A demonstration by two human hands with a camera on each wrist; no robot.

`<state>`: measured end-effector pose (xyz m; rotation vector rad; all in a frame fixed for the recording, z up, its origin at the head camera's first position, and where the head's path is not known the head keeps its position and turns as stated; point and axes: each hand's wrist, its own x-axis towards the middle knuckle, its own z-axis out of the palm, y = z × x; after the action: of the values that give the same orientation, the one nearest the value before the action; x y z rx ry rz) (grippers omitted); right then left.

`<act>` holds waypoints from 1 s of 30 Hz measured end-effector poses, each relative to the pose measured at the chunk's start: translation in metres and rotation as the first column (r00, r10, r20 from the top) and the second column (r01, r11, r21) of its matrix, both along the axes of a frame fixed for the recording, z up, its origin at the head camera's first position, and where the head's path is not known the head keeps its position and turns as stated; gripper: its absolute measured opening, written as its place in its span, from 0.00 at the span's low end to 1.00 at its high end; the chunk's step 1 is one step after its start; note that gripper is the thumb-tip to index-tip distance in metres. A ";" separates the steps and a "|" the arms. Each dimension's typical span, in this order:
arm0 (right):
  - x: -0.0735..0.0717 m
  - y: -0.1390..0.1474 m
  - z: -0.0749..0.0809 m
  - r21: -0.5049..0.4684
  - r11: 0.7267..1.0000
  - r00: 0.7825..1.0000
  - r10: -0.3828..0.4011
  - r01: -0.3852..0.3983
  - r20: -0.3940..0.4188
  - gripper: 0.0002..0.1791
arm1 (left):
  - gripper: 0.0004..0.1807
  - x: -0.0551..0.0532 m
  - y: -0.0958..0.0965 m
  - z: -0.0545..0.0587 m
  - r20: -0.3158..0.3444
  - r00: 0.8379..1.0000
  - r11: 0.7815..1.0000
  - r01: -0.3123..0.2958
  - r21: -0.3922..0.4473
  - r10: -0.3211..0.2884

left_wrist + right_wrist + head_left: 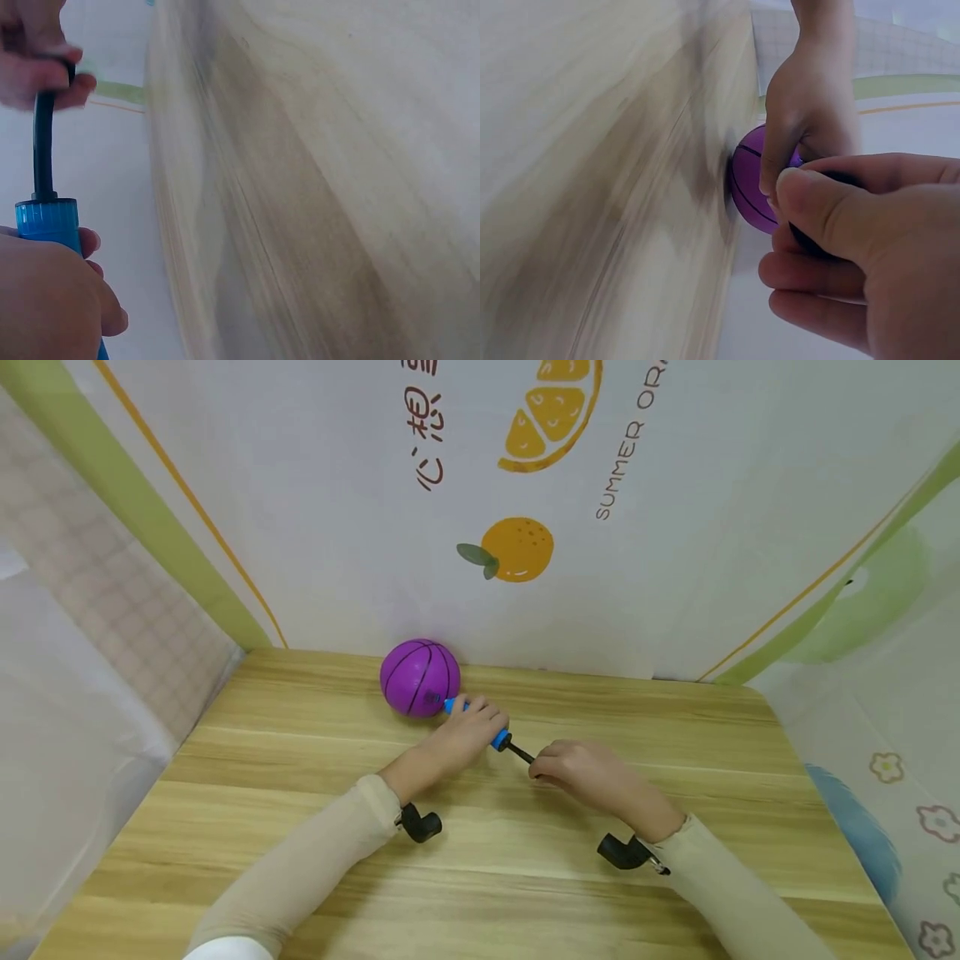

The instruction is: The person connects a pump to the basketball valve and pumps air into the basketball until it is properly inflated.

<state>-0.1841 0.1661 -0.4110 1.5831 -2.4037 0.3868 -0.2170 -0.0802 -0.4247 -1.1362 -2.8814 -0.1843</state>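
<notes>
A purple ball (pixel 414 675) with black basketball lines rests on the table near its back edge. My left hand (pixel 467 733) grips the blue barrel of a hand pump (pixel 500 741), whose front end points at the ball's lower right side. From the barrel's other end a black rod (pixel 43 150) stands pulled out. My right hand (pixel 583 774) holds the black handle (pixel 810 244) at the rod's end, with thumb and fingers curled round it. In the right wrist view, the left hand partly covers the ball.
The wooden table (pixel 480 877) spreads under both arms. Behind it hangs a white cloth (pixel 337 527) with printed oranges and lettering. Further cloths hang at the left and right sides. A black camera mount sits on each wrist.
</notes>
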 end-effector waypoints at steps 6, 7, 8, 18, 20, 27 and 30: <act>-0.010 -0.019 -0.005 0.019 1.000 1.000 -0.009 0.008 0.028 0.06 | 0.12 0.002 0.001 -0.005 -0.012 1.000 1.000 0.007 0.007 -0.007; -0.011 -0.021 -0.005 0.022 1.000 0.999 -0.016 0.015 0.036 0.05 | 0.12 0.002 0.001 -0.006 -0.013 1.000 1.000 0.007 0.006 -0.007; -0.013 -0.023 -0.006 0.029 0.999 0.999 -0.022 0.021 0.041 0.05 | 0.12 0.003 0.001 -0.006 -0.015 1.000 1.000 0.008 0.006 -0.008; -0.014 -0.030 -0.009 0.022 1.000 1.000 -0.018 0.018 -0.009 0.03 | 0.13 0.001 -0.006 -0.005 -0.016 1.000 1.000 0.024 0.018 -0.024; -0.011 -0.028 -0.010 0.027 1.000 1.000 -0.008 0.008 -0.021 0.03 | 0.14 0.001 -0.008 -0.005 -0.019 0.999 0.999 0.033 0.024 -0.032; 0.005 -0.008 -0.007 -0.006 1.000 1.000 0.012 -0.012 0.016 0.08 | 0.15 -0.003 -0.015 -0.004 -0.068 0.997 0.998 0.035 0.052 -0.031; 0.011 0.003 -0.003 -0.016 0.999 0.999 0.031 -0.030 0.029 0.10 | 0.16 -0.003 -0.016 -0.002 -0.043 0.999 0.998 0.029 0.063 -0.026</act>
<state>-0.1733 0.1689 -0.4144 1.6203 -2.3941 0.4360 -0.2201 -0.0962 -0.4268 -1.1548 -2.8034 -0.2475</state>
